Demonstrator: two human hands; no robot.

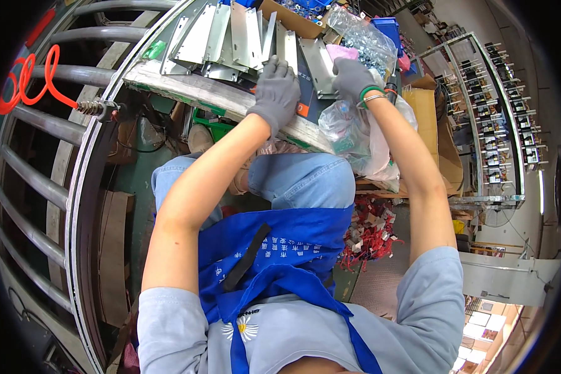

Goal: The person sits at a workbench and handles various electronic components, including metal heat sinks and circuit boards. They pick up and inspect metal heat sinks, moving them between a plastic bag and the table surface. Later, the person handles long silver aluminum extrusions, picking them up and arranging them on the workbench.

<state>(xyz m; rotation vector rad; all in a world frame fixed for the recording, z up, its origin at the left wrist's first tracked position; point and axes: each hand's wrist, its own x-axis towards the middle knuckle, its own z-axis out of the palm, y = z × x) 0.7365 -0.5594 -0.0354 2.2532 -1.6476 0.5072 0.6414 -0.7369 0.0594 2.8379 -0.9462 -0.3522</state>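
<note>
My left hand [276,95], in a grey glove, lies palm down at the front of the workbench, fingers stretched forward. Its fingertips reach the near end of one of the bent sheet-metal brackets [246,37], which lie in an overlapping group to its left. Further right, my right hand [351,78], also gloved, has its fingers bent and closed beside a single wide metal bracket [318,62]. A pink cloth [341,52] lies just beyond those fingers. What the right fingers hold, if anything, is hidden. Between my hands is a dark flat panel with an orange patch [303,110].
Clear plastic bags [349,134] hang at the bench's front right, and another bag of small metal parts [369,43] lies behind. A blue bin [386,31] stands at back right. Metal rollers [56,128] and a coiled orange hose [34,81] are left. Red wired parts [369,234] lie below.
</note>
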